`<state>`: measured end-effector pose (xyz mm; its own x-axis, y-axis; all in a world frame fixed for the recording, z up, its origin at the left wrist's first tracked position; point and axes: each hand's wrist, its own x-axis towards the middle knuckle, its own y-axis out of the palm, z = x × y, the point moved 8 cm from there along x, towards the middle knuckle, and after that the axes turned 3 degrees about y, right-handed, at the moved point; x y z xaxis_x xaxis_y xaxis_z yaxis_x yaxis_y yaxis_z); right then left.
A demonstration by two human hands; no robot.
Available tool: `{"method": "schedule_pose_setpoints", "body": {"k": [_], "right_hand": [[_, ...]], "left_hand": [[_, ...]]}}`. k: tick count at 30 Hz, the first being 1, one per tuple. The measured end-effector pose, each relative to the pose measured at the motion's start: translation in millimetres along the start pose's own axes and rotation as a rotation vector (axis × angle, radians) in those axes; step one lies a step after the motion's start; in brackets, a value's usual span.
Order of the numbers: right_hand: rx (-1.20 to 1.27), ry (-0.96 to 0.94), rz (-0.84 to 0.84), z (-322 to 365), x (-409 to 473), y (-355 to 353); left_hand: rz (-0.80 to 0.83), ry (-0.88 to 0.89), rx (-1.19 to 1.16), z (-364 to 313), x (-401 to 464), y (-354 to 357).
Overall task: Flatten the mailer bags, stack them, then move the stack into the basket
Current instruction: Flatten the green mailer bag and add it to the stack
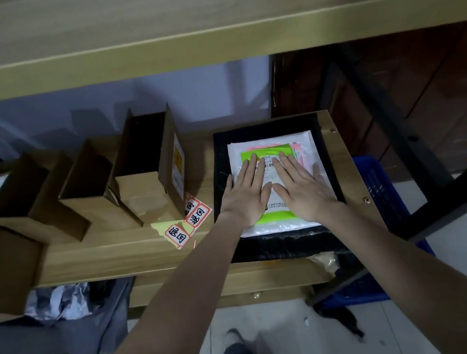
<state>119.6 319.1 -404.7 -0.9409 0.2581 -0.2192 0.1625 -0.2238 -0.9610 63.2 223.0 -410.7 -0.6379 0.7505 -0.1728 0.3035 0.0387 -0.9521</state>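
A stack of mailer bags lies on the right end of the wooden shelf: a large black bag [267, 130] at the bottom, a white one [269, 142] on it, pink edges showing, and a green and white bag [275, 216] on top. My left hand [244, 196] and my right hand [304, 188] lie side by side on the top bag, palms down, fingers spread and flat. A blue plastic basket [380, 184] stands on the floor to the right, below the shelf, partly hidden by the black frame.
Several open brown cardboard boxes [146, 172] stand on the left of the shelf [116, 253]. Red and white stickers [192, 214] lie beside the stack. An upper shelf board [205, 46] hangs overhead. Crumpled grey bags [63, 305] sit below left. A black frame bar [381, 110] runs at right.
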Motion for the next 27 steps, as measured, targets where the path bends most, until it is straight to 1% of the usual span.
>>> {"method": "schedule_pose_setpoints", "body": {"k": [3, 11, 18, 22, 24, 27], "right_hand": [[0.053, -0.008, 0.006, -1.1, 2.2, 4.8], [0.083, -0.023, 0.051, -3.7, 8.2, 12.5], [0.086, -0.014, 0.064, -2.2, 6.6, 10.8], [0.132, -0.020, 0.106, -3.3, 10.2, 2.8], [0.197, -0.023, 0.101, -3.5, 9.4, -12.6], [0.274, -0.045, -0.002, -3.1, -1.2, -42.3]], "left_hand": [[0.000, 0.014, -0.030, 0.6, 1.6, 3.6], [0.041, 0.040, -0.130, 3.4, 5.0, 6.9], [0.092, 0.039, -0.139, 4.9, 5.7, 5.0], [0.126, 0.029, -0.175, 4.6, 4.1, -2.6], [0.084, 0.037, -0.203, 4.0, 1.0, -16.9], [-0.049, 0.085, -0.195, -0.6, -9.2, -45.7]]}}
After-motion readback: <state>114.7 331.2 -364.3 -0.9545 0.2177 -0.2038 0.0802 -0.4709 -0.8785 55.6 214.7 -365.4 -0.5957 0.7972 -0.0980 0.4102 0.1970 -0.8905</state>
